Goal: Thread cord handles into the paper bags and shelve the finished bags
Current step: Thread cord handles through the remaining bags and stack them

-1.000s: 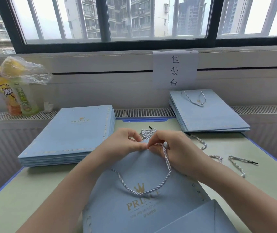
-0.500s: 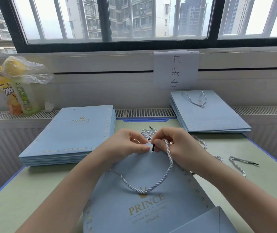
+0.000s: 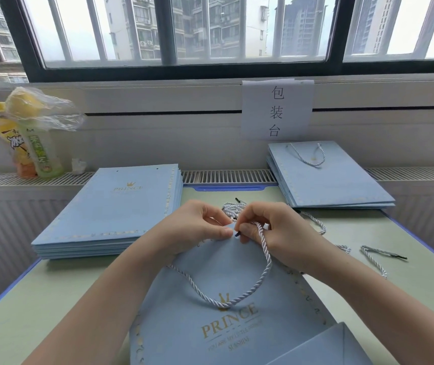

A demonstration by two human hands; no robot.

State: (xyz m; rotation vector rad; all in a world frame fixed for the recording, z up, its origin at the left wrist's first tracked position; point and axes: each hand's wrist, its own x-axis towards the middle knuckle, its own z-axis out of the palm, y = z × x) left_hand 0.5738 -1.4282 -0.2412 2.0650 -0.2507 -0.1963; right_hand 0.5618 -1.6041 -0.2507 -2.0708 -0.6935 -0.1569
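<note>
Fingers of both hands [image 3: 192,227] [image 3: 276,233] pinch cord [image 3: 263,262], apparently at bag [image 3: 237,325] edge, hiding hole.

The near end of the bag [image 3: 210,312] is cut off by the bottom edge; its threading hole is hidden behind the fingertips [image 3: 225,233].

Two plastic drink bottles [image 3: 30,151], yellow and green, stand under a crumpled clear plastic bag [image 3: 50,111] on the white radiator ledge [image 3: 226,176]. A white paper sign [image 3: 276,110] with black characters hangs below the barred window [image 3: 184,30].
</note>
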